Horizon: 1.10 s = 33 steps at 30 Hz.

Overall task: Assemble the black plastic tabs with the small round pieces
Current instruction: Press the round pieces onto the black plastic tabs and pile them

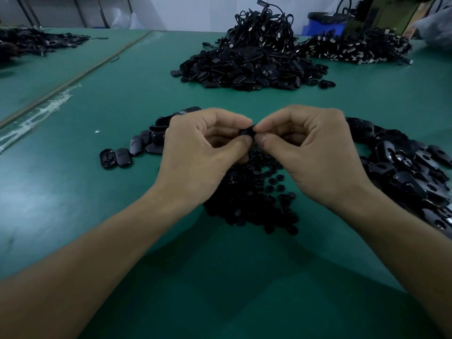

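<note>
Hands meet fingertip to fingertip above the table: your left hand (195,152) and right hand (315,155) both have their fingers curled in, and together they pinch one black tab (246,132) between thumbs and forefingers. Most of the tab is hidden by your fingertips, so you cannot tell whether a round piece is already seated in it.

Directly under your hands and wrists lies a heap of round pieces (256,206), spread on the green table (117,99). Just left of your left hand sits a short row of loose tabs (137,148), lying flat, the outermost ones apart from the rest. Just right of your right hand, a larger tab heap (411,172) runs off toward the picture's edge.

Farther back, well apart from your hands, rises a big pile (249,69) of black parts with tangled cables (264,25) on top. Beside it to the right lies a cable spread (354,48) with metal plugs, and a dark heap (36,41) sits far left.
</note>
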{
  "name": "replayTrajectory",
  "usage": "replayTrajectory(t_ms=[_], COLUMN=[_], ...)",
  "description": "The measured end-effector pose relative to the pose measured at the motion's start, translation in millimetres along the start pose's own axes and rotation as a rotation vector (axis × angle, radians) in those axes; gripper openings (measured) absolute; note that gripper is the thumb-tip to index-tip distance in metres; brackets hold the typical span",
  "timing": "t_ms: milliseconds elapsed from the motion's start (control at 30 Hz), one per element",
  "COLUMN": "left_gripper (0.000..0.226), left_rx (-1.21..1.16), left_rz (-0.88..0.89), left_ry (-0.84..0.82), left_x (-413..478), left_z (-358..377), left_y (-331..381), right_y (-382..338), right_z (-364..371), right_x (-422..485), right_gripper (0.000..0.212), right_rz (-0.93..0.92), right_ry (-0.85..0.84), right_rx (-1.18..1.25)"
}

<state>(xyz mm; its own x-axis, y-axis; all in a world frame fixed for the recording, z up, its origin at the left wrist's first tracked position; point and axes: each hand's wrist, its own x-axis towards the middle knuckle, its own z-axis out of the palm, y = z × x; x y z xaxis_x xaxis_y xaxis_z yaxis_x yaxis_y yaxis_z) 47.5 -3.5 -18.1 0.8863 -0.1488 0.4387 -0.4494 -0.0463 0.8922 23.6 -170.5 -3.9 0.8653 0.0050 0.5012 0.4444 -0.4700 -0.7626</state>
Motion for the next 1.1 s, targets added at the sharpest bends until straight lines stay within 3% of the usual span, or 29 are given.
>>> replayTrajectory(t_ms=[467, 700, 800, 933, 1100], left_gripper=[0.021, 0.024, 0.030, 0.039, 0.029], left_rx=[0.392, 0.390, 0.262, 0.088, 0.002], left_rz=[0.240, 0.171, 0.050, -0.078, -0.167], left_ry=[-0.020, -0.038, -0.073, -0.169, -0.150], left_x=[-5, -2, -1, 1, 2], left_z=[-1, -2, -4, -5, -5], left_y=[-1, -4, -2, 1, 2], right_y=[-5, -1, 5, 10, 12], right_z=[5, 0, -5, -12, -15], right_x=[-7, -3, -2, 3, 5], right_gripper=[0.018, 0.014, 0.012, 0.013, 0.017], right_rz=[-0.094, -0.084, -0.064, 0.069, 0.136], right_ry=[-0.058, -0.068, -0.047, -0.176, -0.245], right_rx=[-0.228, -0.219, -0.219, 0.012, 0.150])
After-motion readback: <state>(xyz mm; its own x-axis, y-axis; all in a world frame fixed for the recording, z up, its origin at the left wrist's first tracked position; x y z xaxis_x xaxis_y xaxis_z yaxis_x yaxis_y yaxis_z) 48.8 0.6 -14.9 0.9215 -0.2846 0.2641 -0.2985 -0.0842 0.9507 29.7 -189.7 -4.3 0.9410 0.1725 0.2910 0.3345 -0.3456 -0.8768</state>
